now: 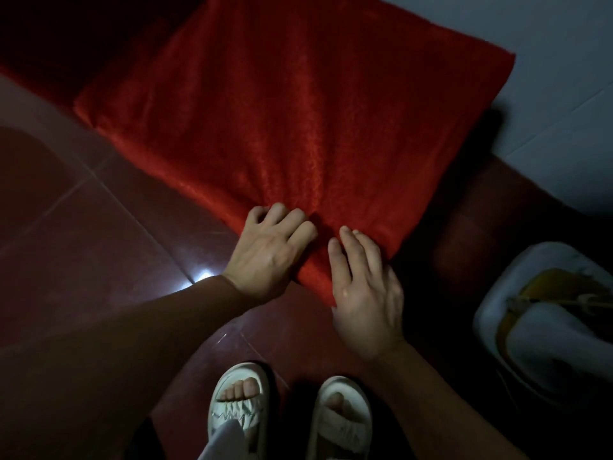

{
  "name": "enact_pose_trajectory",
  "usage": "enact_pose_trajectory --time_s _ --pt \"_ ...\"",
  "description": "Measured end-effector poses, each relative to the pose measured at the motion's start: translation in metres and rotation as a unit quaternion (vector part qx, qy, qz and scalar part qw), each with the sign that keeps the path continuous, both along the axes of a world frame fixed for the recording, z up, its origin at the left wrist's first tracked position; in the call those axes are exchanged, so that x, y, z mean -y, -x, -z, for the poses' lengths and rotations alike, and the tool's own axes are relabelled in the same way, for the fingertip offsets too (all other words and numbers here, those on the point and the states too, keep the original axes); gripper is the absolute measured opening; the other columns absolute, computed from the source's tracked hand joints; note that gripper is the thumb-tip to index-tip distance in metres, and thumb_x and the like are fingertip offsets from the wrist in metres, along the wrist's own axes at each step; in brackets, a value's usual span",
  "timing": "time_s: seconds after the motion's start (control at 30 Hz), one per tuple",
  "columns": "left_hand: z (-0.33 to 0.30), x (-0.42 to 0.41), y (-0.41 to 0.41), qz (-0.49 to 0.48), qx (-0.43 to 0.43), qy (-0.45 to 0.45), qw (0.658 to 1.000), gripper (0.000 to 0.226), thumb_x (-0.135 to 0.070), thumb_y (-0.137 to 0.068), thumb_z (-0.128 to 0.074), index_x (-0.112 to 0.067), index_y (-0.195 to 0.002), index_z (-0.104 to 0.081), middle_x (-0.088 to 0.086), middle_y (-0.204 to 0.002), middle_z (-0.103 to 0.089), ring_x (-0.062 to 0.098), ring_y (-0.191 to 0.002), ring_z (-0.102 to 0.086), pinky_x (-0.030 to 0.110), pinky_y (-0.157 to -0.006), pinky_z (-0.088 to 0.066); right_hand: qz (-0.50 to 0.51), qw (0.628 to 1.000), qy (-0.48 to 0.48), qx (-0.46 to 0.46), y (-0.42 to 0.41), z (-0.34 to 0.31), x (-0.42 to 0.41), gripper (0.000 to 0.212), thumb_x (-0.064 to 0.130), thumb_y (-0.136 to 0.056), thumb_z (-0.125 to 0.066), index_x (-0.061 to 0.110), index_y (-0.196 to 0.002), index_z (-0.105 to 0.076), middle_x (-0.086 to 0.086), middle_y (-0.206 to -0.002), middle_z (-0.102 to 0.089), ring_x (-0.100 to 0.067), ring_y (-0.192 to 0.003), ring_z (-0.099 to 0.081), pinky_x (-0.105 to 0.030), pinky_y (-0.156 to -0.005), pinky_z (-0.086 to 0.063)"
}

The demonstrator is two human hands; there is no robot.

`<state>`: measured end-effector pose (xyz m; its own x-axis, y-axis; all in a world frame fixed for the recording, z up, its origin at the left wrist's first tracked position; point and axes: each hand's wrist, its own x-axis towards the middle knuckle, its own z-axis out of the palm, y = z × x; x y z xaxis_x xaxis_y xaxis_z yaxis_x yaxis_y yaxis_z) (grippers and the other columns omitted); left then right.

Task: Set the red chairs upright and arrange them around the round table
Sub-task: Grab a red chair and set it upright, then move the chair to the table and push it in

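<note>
Both hands meet at the near corner of a red fabric-covered chair (298,121). The left hand (268,250) comes in from the lower left with its forearm stretched across the floor view, fingers curled and digging into the cloth so that it bunches into folds under the knuckles. The right hand (365,293) reaches up from the lower right and lies flatter on the corner's right edge, fingers straight and close together, pressing on the fabric beside the left. The chair's covered panel spreads away from the hands toward the top of the view, low over the dark red tiled floor (83,227). Below the hands stand two feet in white sandals (288,416). At the right edge lies a white and yellow object (547,327), too dim to identify.
</note>
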<state>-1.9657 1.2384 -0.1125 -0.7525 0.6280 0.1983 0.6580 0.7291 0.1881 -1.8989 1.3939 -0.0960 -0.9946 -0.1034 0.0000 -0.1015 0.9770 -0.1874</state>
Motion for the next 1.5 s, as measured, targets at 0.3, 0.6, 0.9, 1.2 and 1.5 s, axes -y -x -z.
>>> enact_pose_trajectory --time_s 0.3,0.6,0.9,1.2,1.5 --pt "-0.173 0.052 0.033 -0.035 0.026 -0.018 0.999 0.018 -0.021 -0.076 -0.049 -0.013 -0.091 -0.057 0.001 -0.088 -0.056 0.022 -0.076 -0.048 0.037 -0.064 -0.042 -0.121 0.993 -0.009 0.012 0.044 -0.188 0.032 0.061 0.019 -0.051 -0.091 0.005 -0.107 -0.071 -0.007 -0.111 -0.069 -0.023 -0.102 -0.065 -0.038 -0.060 -0.056" --pt "-0.321 0.125 0.075 -0.122 0.033 -0.050 0.991 0.031 -0.015 -0.071 -0.069 -0.016 -0.099 -0.055 -0.001 -0.093 -0.058 0.020 -0.077 -0.052 0.035 -0.060 -0.047 -0.281 0.955 -0.042 -0.081 0.123 -0.342 0.080 0.080 0.046 -0.039 -0.089 0.013 -0.108 -0.067 -0.005 -0.107 -0.066 -0.023 -0.098 -0.062 -0.045 -0.082 -0.045" --pt "-0.423 0.199 0.113 -0.189 0.031 -0.073 0.979 0.034 -0.014 -0.073 -0.056 -0.022 -0.107 -0.056 -0.002 -0.104 -0.062 0.023 -0.087 -0.060 0.030 -0.060 -0.048 -0.219 0.969 -0.076 -0.082 0.226 -0.442 0.115 0.078 -0.004 -0.064 -0.076 0.012 -0.136 -0.052 -0.014 -0.138 -0.051 -0.033 -0.132 -0.043 -0.063 -0.109 -0.017" --pt "-0.468 0.217 0.150 -0.236 0.019 -0.094 0.967 0.035 -0.013 -0.073 -0.062 -0.021 -0.107 -0.060 -0.004 -0.104 -0.059 0.021 -0.089 -0.057 0.027 -0.062 -0.044 -0.262 0.954 -0.147 -0.012 0.301 -0.498 0.151 0.083 0.004 -0.084 -0.060 0.033 -0.150 -0.020 0.001 -0.156 -0.025 -0.018 -0.144 -0.016 -0.048 -0.117 0.003" --pt "-0.516 0.230 0.167 -0.281 0.146 -0.047 0.947 0.073 -0.035 -0.067 -0.075 -0.032 -0.134 -0.046 -0.012 -0.132 -0.051 0.014 -0.118 -0.051 0.030 -0.088 -0.044 -0.314 0.940 -0.134 -0.015 0.334 -0.521 0.157 0.079 0.010 -0.083 -0.057 0.032 -0.150 -0.022 -0.005 -0.154 -0.030 -0.024 -0.140 -0.025 -0.050 -0.117 -0.002"
